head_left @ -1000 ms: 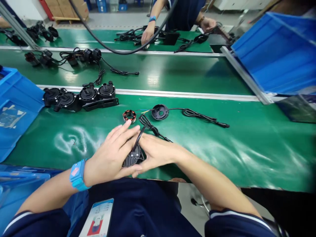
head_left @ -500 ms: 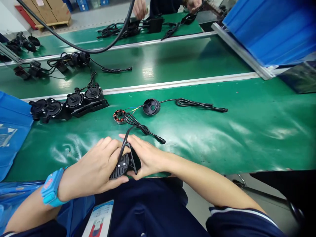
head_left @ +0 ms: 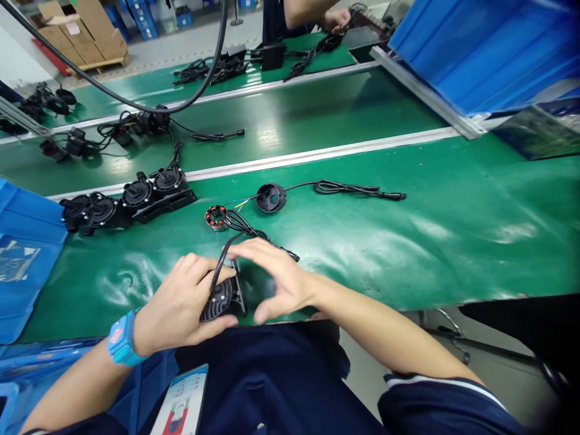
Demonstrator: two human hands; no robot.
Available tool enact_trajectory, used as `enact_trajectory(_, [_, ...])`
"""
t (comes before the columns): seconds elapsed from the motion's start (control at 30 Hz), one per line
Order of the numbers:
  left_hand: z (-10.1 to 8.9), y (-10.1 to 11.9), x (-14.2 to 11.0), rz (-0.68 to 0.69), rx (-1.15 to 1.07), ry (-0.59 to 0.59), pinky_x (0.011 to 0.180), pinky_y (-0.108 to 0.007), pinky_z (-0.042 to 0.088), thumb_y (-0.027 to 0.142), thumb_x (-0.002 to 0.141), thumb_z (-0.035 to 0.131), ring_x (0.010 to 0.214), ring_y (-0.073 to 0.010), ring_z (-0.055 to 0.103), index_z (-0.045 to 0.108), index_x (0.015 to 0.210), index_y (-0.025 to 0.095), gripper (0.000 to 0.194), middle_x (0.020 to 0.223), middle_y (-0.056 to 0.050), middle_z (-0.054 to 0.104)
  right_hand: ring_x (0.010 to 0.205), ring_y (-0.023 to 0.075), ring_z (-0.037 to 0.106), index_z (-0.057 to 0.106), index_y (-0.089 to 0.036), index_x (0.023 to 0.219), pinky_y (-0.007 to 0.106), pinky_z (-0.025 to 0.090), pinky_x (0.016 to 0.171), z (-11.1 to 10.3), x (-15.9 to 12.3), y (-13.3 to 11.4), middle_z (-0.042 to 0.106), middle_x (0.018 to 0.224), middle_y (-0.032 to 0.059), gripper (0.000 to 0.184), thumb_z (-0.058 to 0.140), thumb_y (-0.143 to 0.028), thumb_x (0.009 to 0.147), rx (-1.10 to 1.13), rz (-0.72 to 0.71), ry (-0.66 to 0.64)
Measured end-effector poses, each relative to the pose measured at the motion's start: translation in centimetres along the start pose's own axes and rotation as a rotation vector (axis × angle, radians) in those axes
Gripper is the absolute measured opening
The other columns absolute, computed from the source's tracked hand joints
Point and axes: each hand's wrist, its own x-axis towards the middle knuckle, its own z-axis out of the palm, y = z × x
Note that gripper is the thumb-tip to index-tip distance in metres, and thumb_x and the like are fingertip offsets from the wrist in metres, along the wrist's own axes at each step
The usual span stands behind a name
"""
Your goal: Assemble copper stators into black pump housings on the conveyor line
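Note:
My left hand (head_left: 181,302) is wrapped round a black round pump body (head_left: 223,297) at the near edge of the green belt (head_left: 408,241). A black cable (head_left: 240,232) runs up from the pump body and lies coiled on the belt. My right hand (head_left: 274,278) hovers just right of the pump body with its fingers spread and curved, holding nothing. Beyond the hands lie a copper-wound stator ring (head_left: 216,216) and a black round cap (head_left: 270,197) with its own long cable (head_left: 353,190).
A row of assembled black pumps (head_left: 129,199) stands at the left of the belt. Blue bins sit at the far left (head_left: 22,254) and upper right (head_left: 480,48). More pumps and cables lie on the farther belts, where another person's hand (head_left: 335,19) works. A thick black hose (head_left: 190,99) hangs overhead.
My right hand has let go of the pump body and opened, lifting slightly to the right. My left hand keeps holding the pump body in about the same place.

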Motion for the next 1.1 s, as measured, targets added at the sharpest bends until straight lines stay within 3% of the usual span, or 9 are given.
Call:
enact_trajectory(0.13, [1.2,-0.6,-0.4,0.043,-0.065,0.127,0.092,-0.043,0.045,0.077,0.088,0.057,0.105,-0.0291,0.056,0.041,0.142,0.01,0.087,0.121,-0.017,0.058,0.112,0.0269,0.061,0.053,-0.019,0.138,0.047,0.049,0.103,-1.1,0.3,2.3,0.066,0.117,0.0105,0.055,0.072,-0.04,0.091,-0.221,0.282,0.231])
enact_trajectory(0.3, [2.8,-0.8,-1.2,0.031,-0.192,0.378,0.105,-0.047,0.045,0.083,0.08,0.06,0.125,-0.0326,0.052,0.033,0.147,0.014,0.1,0.133,-0.021,0.053,0.093,0.0236,0.062,0.06,-0.019,0.103,0.042,0.055,0.085,0.0,0.3,3.2,0.063,0.094,0.0065,0.012,0.058,-0.027,0.094,-0.097,0.619,0.064])
enact_trajectory(0.4, [3.6,-0.2,-1.5,0.004,-0.221,0.465,0.107,-0.05,0.044,0.086,0.075,0.062,0.127,-0.0335,0.051,0.028,0.152,0.015,0.11,0.135,-0.022,0.051,0.096,0.0232,0.063,0.052,-0.022,0.102,0.034,0.057,0.069,1.2,0.0,1.1,0.059,0.103,0.0062,0.035,0.058,-0.055,0.095,0.395,0.745,0.115])
enact_trajectory(0.5, [4.1,0.6,-1.3,0.003,-0.249,0.512,0.104,-0.051,0.047,0.086,0.071,0.065,0.126,-0.0337,0.053,0.03,0.149,0.019,0.109,0.134,-0.021,0.05,0.109,0.0254,0.06,0.051,-0.021,0.112,0.041,0.055,0.09,2.6,-0.4,-1.0,0.058,0.115,0.0077,0.065,0.074,-0.072,0.078,0.653,0.79,0.087])
enact_trajectory(0.67, [5.0,1.3,-1.3,0.022,-0.253,0.579,0.102,-0.054,0.05,0.085,0.062,0.072,0.127,-0.0352,0.055,0.03,0.145,0.023,0.111,0.137,-0.022,0.048,0.113,0.0248,0.059,0.052,-0.021,0.115,0.041,0.048,0.101,4.3,-1.1,-2.0,0.062,0.118,0.0061,0.068,0.086,-0.06,0.071,0.797,0.834,0.123])
enact_trajectory(0.8, [5.8,1.4,-2.6,-0.039,-0.263,0.708,0.103,-0.06,0.05,0.083,0.073,0.066,0.127,-0.035,0.057,0.03,0.148,0.026,0.1,0.14,-0.021,0.047,0.11,0.025,0.063,0.057,-0.022,0.115,0.038,0.05,0.097,4.6,-2.6,-2.3,0.067,0.117,0.0051,0.065,0.089,-0.052,0.067,0.851,0.896,0.311])
enact_trajectory(0.93, [7.2,1.2,-4.3,-0.24,-0.249,0.734,0.102,-0.059,0.05,0.052,0.093,0.069,0.122,-0.031,0.059,0.037,0.144,0.028,0.065,0.136,-0.015,0.052,0.087,0.0225,0.067,0.062,-0.023,0.101,0.033,0.056,0.079,1.9,-5.0,-3.0,0.071,0.094,0.0016,0.056,0.089,-0.048,0.059,0.865,0.914,0.614])
enact_trajectory(1.0, [8.5,0.5,-4.8,-0.296,-0.108,0.609,0.103,-0.055,0.05,0.037,0.092,0.073,0.124,-0.0312,0.058,0.042,0.141,0.026,0.059,0.134,-0.014,0.055,0.077,0.0216,0.067,0.062,-0.022,0.094,0.033,0.058,0.071,-1.2,-6.3,-3.4,0.071,0.085,0.0008,0.051,0.089,-0.046,0.057,0.791,0.869,0.808])
enact_trajectory(1.1, [10.8,-0.5,-4.6,-0.259,0.008,0.372,0.1,-0.05,0.052,0.049,0.095,0.065,0.125,-0.0333,0.058,0.046,0.143,0.023,0.058,0.143,-0.017,0.052,0.077,0.0236,0.069,0.064,-0.021,0.096,0.037,0.062,0.07,-7.5,-8.0,-3.5,0.074,0.089,0.0036,0.049,0.085,-0.049,0.062,0.64,0.764,1.116])
